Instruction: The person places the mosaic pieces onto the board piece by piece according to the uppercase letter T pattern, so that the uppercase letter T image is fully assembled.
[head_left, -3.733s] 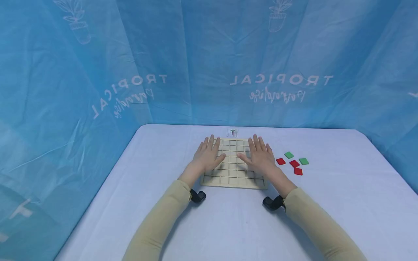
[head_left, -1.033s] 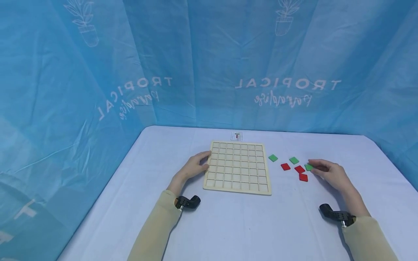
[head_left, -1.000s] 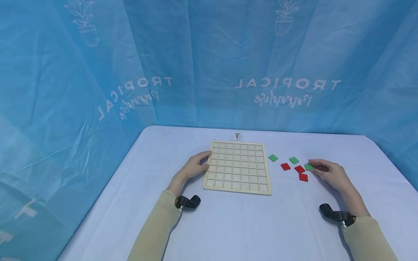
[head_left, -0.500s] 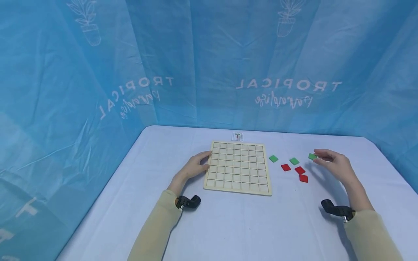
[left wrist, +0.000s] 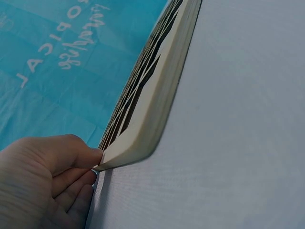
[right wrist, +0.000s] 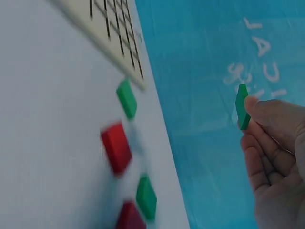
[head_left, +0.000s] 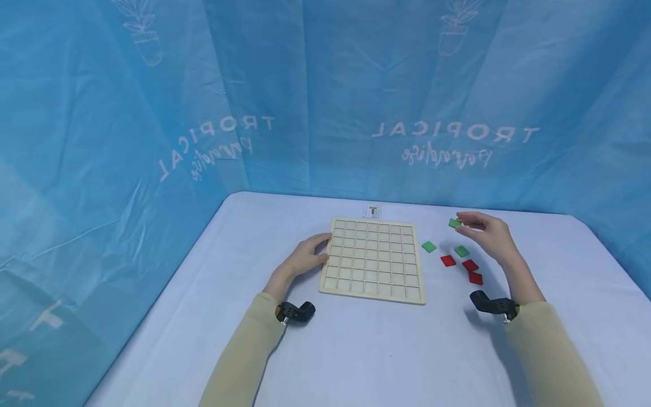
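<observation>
- Right hand (head_left: 485,233): thumb and fingers pinch a green tile (head_left: 454,223), partly covering it.
- Nearer the person, left of that hand: two loose green tiles (head_left: 461,251), three red tiles (head_left: 448,261), one cut off in the right wrist view.
- Left hand (head_left: 303,259): clamped on the gridded board (head_left: 373,260) to its right.
- Beyond: a card (head_left: 373,211), pattern hard to read.
</observation>
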### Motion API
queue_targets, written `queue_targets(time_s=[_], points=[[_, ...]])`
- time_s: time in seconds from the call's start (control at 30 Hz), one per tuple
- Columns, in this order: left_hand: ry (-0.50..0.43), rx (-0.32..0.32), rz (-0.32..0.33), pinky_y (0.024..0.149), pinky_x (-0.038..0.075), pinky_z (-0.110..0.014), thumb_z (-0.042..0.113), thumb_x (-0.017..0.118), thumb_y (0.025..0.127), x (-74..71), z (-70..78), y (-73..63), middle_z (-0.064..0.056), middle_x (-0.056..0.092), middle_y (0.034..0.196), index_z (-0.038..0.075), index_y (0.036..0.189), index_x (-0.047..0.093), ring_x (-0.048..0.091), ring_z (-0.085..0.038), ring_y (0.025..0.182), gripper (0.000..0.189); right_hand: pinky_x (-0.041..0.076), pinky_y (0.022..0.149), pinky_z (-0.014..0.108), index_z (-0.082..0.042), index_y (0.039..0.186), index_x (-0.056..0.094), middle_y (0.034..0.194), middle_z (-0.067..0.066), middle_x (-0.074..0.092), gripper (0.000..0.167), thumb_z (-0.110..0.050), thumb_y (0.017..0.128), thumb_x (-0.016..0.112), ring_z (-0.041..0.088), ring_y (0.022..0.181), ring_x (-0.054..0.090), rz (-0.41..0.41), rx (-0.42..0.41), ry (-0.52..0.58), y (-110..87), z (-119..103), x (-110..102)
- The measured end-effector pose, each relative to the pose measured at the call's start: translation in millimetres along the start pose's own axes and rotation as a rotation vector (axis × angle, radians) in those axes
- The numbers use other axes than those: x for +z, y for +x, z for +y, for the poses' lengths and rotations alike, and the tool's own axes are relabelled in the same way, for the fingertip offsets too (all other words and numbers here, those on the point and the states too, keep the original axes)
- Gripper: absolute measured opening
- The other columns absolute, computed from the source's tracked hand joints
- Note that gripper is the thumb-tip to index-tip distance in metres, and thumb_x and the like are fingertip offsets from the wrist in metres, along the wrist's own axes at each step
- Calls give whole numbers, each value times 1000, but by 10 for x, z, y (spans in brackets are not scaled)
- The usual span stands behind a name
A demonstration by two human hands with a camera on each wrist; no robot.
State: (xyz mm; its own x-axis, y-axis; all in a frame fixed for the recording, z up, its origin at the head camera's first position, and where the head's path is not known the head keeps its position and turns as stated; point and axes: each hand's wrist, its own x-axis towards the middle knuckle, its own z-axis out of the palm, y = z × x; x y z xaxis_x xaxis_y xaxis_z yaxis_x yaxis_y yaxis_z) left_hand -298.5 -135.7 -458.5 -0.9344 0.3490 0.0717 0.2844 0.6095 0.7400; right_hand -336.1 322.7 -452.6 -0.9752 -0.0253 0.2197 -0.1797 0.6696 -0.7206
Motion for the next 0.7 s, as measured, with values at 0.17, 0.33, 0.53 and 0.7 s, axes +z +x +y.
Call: queue_targets(time_s=[0.17, 0.33, 0.53, 0.7], points=[[-4, 27, -6, 113, 24, -36, 5, 60, 89, -13, 4, -3, -13, 39, 145, 0, 141, 40, 31, -26, 136, 56, 50, 89, 49, -36, 129, 57, 121, -6, 60, 52, -56, 82, 63, 17, 111, 55, 20, -49, 55, 421, 216, 419], [4, 25, -10, 113, 25, -35, 6, 60, 88, 15, 5, 1, -12, 39, 146, 2, 142, 40, 31, -25, 136, 57, 50, 89, 48, -39, 126, 58, 116, -11, 61, 50, -57, 80, 65, 13, 109, 55, 2, -93, 114, 528, 17, 661], [18, -1, -1, 113, 24, -34, 8, 60, 88, 0, -2, -7, -10, 39, 146, 5, 142, 41, 30, -23, 137, 57, 44, 96, 52, -8, 131, 56, 124, 13, 58, 49, -33, 90, 65, 31, 116, 51, -151, -115, 205, 173, -1099, 641], [23, -10, -6, 113, 24, -34, 8, 60, 89, -13, -9, -17, -9, 39, 146, 5, 143, 40, 30, -22, 137, 57, 48, 93, 44, -7, 129, 57, 123, 14, 59, 45, -26, 89, 67, 30, 115, 53, -212, -145, 227, 207, -1386, 830]])
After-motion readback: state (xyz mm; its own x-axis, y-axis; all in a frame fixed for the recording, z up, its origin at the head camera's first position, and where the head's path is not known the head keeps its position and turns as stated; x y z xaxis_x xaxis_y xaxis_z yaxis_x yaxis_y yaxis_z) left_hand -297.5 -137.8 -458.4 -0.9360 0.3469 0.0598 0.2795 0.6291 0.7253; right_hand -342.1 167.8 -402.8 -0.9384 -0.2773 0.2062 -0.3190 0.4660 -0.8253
